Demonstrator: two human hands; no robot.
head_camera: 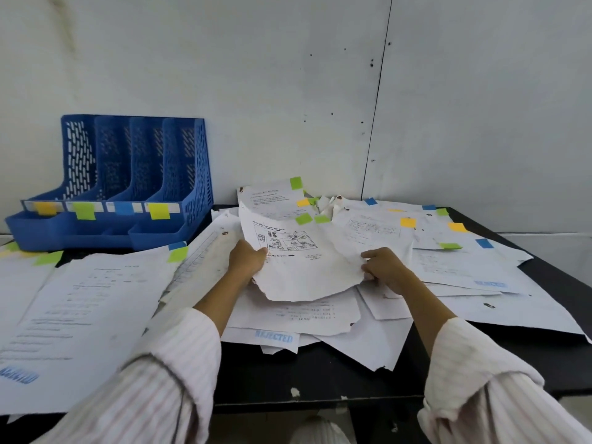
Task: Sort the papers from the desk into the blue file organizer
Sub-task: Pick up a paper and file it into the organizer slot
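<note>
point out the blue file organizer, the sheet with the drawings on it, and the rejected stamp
blue file organizer [189,174]: head view, right side wall
sheet with the drawings [307,274]: head view, blank lower half
rejected stamp [274,336]: head view, middle of the blue lettering

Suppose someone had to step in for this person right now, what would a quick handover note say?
Left hand grips the left edge of a crumpled sheet with drawings; right hand grips its right edge, lifting it above the pile.
Blue file organizer stands at the desk's back left, its four slots tagged yellow, green, blue, yellow-green; no paper shows in any slot.
Loose papers with coloured tabs cover the desk.
Done: nothing filed yet.
Left: file the held sheet, seemingly green-tabbed, then all the rest.
</note>
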